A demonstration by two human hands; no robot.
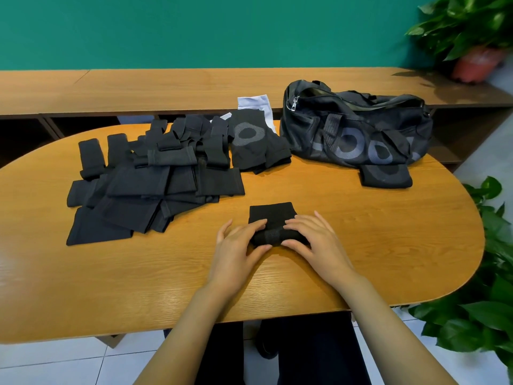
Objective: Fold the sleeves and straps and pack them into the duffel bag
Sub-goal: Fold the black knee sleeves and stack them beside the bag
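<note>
Two bare forearms [177,334], plain dark trousers [319,354]

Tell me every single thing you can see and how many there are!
folded black knit sleeve: one, black with grey band, near middle, under both hands
heap of black elastic sleeves and straps: uncountable, black, table's left half
black sleeves with grey rings: small stack beside the heap, one before the bag
white cloth: one, white, behind that stack
black mesh duffel bag: one, black, table's far right
oval wooden table: one, brown, centre
long wooden bench: one, brown, along the back
leafy potted plants: one far right, more leaves at right edge, green
left hand: one, pinching the sleeve's left end
right hand: one, pinching its right end
</note>
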